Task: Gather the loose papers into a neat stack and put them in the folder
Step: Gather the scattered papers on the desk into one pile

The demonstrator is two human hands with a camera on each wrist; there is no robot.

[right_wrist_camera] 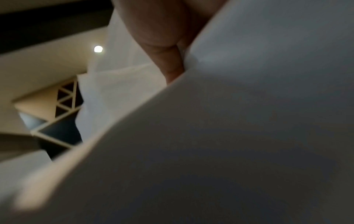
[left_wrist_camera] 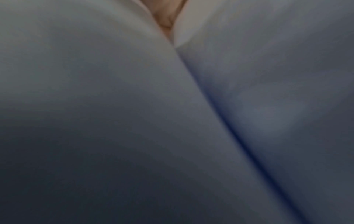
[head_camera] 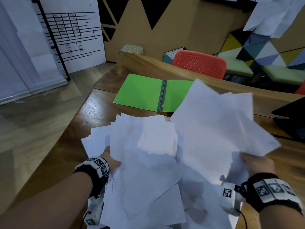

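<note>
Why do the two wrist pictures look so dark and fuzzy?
Left wrist view: white paper sheets press against the lens, blocking light and focus. Right wrist view: a close sheet blurs too, beside a finger. Head view: brighter, though the sheets the right hand lifts are motion-blurred.

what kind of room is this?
Likely an office or co-working lounge: a long wooden table with an open green folder, a red perforated chair and cushioned benches by a wall of coloured triangles.

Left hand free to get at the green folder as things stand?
Probably not yet. The left hand is under the papers, seemingly holding them. The folder lies open beyond the pile, nothing on its left half.
</note>
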